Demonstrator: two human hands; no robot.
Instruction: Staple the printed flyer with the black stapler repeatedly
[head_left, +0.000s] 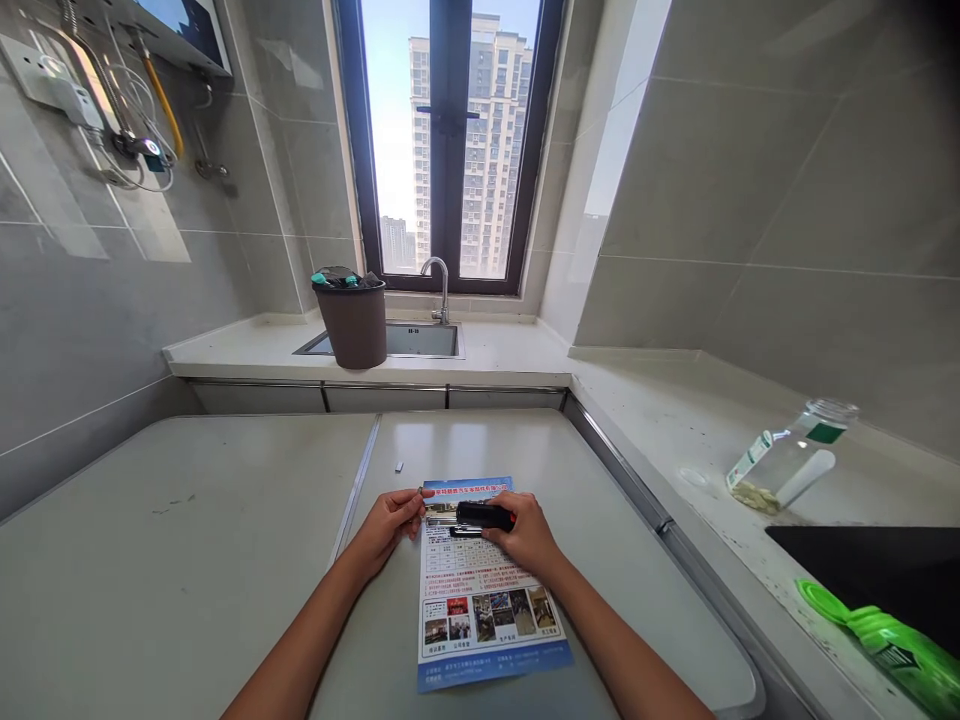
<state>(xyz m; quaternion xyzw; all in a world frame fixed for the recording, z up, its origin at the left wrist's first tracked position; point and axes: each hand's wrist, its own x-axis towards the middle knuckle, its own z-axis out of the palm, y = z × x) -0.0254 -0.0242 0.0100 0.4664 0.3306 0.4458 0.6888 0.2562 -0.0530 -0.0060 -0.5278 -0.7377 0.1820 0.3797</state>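
Note:
My right hand (525, 535) is closed around a black stapler (484, 515), held over the upper part of a printed flyer (491, 570). A thin metal part (441, 521) sticks out from the stapler towards the left. My left hand (394, 522) is just beside that metal part, thumb and fingertips pinched together at the flyer's upper left edge. What they hold is too small to make out. The flyer lies on the table, with blue borders, red and black print and several small photos. Behind my left hand lies a small pale grey piece (399, 467), perhaps a strip of staples.
A seam (356, 485) crosses the white tabletop (247, 540). Past it, a brown bin (360, 325) stands at the sink (424, 340) below the window. On the right counter are a tilted glass jar (799, 455), a black panel (885, 570) and a green bottle (900, 645).

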